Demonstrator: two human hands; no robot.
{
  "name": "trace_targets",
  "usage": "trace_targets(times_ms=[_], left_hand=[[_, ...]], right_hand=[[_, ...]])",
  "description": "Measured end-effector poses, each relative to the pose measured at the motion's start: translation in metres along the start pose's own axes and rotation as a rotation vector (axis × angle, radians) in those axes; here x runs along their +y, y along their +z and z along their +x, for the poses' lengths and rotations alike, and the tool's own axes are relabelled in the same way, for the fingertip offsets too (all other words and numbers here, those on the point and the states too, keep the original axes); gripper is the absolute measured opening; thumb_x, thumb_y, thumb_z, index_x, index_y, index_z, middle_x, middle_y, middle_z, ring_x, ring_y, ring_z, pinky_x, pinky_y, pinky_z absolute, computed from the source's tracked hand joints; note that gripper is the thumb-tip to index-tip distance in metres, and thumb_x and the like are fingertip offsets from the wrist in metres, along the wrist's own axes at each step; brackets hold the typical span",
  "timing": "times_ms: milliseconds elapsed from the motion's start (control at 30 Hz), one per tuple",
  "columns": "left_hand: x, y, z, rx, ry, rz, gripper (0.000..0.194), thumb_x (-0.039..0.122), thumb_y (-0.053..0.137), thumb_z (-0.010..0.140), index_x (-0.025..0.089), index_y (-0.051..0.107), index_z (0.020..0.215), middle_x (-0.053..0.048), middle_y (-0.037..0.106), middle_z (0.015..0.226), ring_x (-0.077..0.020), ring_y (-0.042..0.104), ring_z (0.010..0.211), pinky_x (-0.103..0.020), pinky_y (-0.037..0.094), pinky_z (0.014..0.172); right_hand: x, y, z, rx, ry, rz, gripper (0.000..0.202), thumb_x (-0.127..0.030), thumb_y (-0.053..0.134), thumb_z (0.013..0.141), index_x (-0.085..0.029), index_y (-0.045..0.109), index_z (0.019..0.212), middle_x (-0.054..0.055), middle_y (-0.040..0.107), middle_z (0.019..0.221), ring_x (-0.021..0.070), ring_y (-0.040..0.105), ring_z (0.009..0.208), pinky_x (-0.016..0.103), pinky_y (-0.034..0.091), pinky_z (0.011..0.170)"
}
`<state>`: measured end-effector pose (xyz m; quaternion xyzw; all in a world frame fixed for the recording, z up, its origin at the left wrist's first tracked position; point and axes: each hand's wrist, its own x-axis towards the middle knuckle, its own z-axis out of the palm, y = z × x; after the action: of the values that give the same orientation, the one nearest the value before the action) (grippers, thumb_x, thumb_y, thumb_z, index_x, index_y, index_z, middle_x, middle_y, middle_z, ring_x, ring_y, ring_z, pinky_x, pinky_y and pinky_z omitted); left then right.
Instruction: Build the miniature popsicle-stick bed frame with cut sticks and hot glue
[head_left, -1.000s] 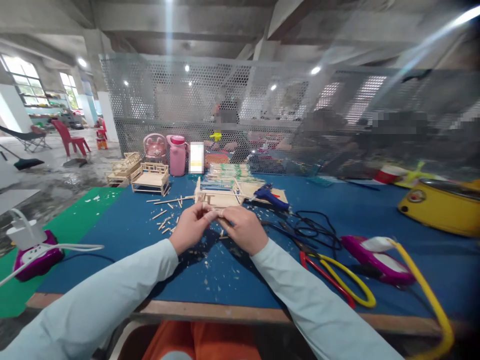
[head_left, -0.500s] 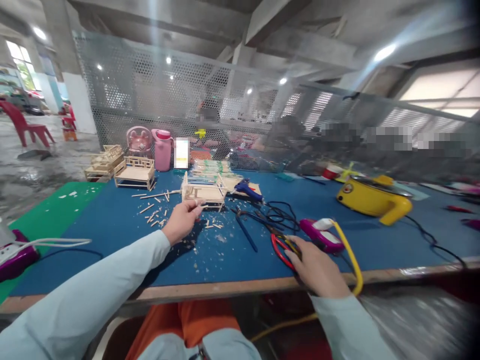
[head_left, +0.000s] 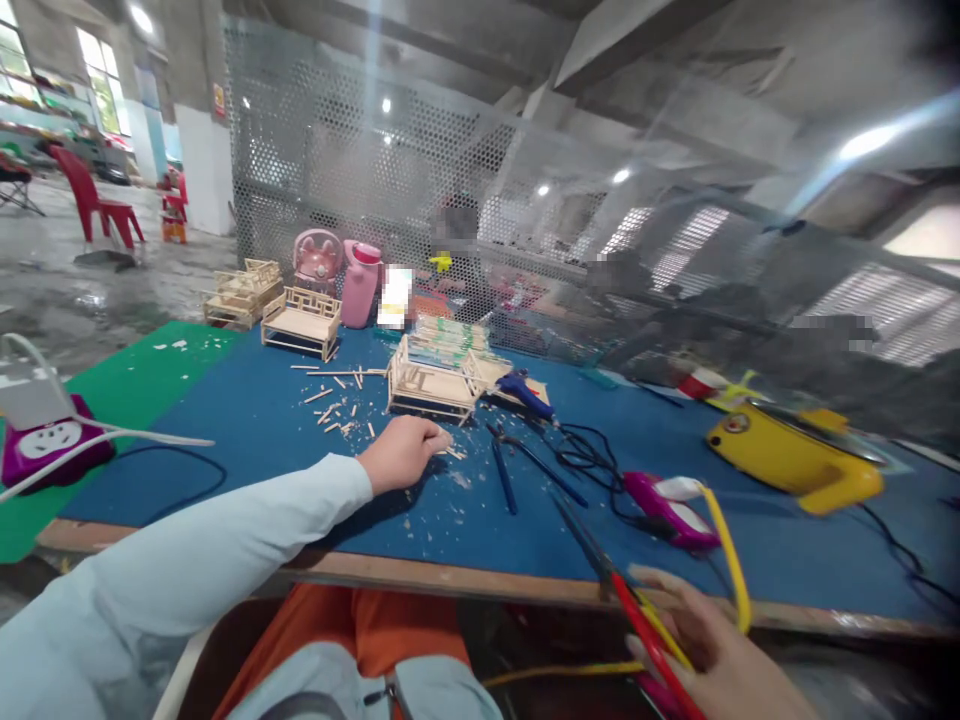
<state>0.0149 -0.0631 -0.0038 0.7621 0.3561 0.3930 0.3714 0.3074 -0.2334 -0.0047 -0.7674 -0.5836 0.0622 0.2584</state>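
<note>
My left hand (head_left: 405, 452) is closed low over the blue mat, its fingertips at small stick pieces (head_left: 454, 452); what it pinches is too small to make out. Just behind it stands a small wooden bed frame (head_left: 433, 388). My right hand (head_left: 697, 635), slightly blurred, holds red-and-yellow-handled scissors (head_left: 637, 610) at the table's front edge, blades pointing up and left. Between the hands lie blue-handled pliers (head_left: 510, 470). Stick offcuts (head_left: 330, 415) are scattered left of the bed frame.
More wooden frames (head_left: 300, 322) stand at back left, near a pink bottle (head_left: 361, 285) and a phone (head_left: 395, 297). A blue glue gun (head_left: 525, 393), purple power strip (head_left: 671, 510) and yellow pot (head_left: 787, 455) are on the right. People sit beyond the mesh.
My right hand has lifted the scissors off the mat and drawn them toward the front edge. My left hand has moved from the bed frame to the mat in front. The view has tilted.
</note>
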Motion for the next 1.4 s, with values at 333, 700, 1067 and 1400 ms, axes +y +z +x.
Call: trace_targets(times_ms=[333,700,1067,1400], left_hand=[[0.008,0.003,0.0,0.007,-0.122,-0.386,0.032,0.042,0.056,0.073,0.013,0.058,0.061,0.004,0.045,0.053,-0.0081,0.034,0.053,-0.022,0.029,0.054],[0.0,-0.003,0.01,0.188,-0.138,-0.607,0.031,0.03,0.071,0.061,0.011,0.065,0.085,-0.001,0.063,0.071,-0.0109,0.052,0.065,-0.024,0.039,0.067],[0.01,-0.02,0.013,0.299,-0.023,-0.38,0.03,0.042,0.062,0.07,0.012,0.063,0.072,0.004,0.048,0.055,-0.0071,0.038,0.052,-0.02,0.031,0.052],[0.017,-0.022,0.012,0.291,-0.002,-0.495,0.033,0.044,0.064,0.07,0.012,0.066,0.075,0.004,0.048,0.053,-0.0054,0.038,0.049,-0.02,0.031,0.05]], right_hand=[[-0.103,0.039,0.015,-0.089,-0.045,0.646,0.05,-0.044,0.061,0.07,-0.021,0.049,0.112,0.005,0.064,0.081,0.0188,0.062,0.061,0.03,0.054,0.054],[-0.18,0.08,0.115,-0.161,-0.384,0.853,0.038,-0.028,0.07,0.061,-0.019,0.049,0.091,-0.005,0.053,0.065,0.0101,0.052,0.054,0.023,0.045,0.054],[-0.173,0.089,0.093,-0.229,-0.213,1.02,0.034,-0.046,0.057,0.073,-0.02,0.049,0.094,-0.006,0.042,0.063,0.0057,0.036,0.044,0.018,0.033,0.037],[-0.169,0.098,0.089,-0.408,-0.599,1.017,0.048,-0.058,0.047,0.078,-0.022,0.05,0.11,0.0,0.047,0.074,0.0107,0.042,0.058,0.024,0.041,0.052]])
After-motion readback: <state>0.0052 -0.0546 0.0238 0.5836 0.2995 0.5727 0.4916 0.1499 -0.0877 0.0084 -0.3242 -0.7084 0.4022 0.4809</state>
